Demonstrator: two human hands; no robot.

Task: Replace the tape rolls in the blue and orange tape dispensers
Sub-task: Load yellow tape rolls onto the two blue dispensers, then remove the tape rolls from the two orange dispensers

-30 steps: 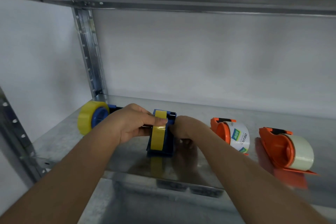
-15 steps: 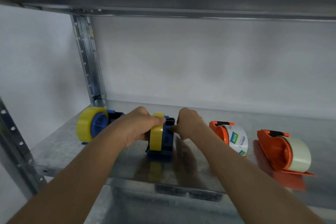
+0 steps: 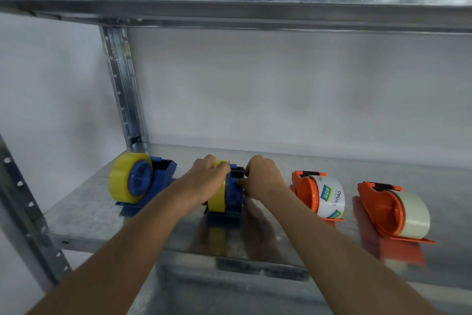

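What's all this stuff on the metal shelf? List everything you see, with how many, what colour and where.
blue tape dispensers: 2, blue, left half of the shelf; the second sits mid-shelf between the hands
yellow tape rolls: 2, yellow, one on each blue dispenser; the second is under the left hand
orange tape dispensers: 2, orange, right half of the shelf; the other is farthest right
printed tape roll: 1, white with green and blue marks, in the nearer orange dispenser
clear tape roll: 1, pale translucent, in the far-right dispenser
shelf: 1, grey metal, with an upright post at back left
left hand: on the yellow roll
right hand: at the middle blue dispenser's side
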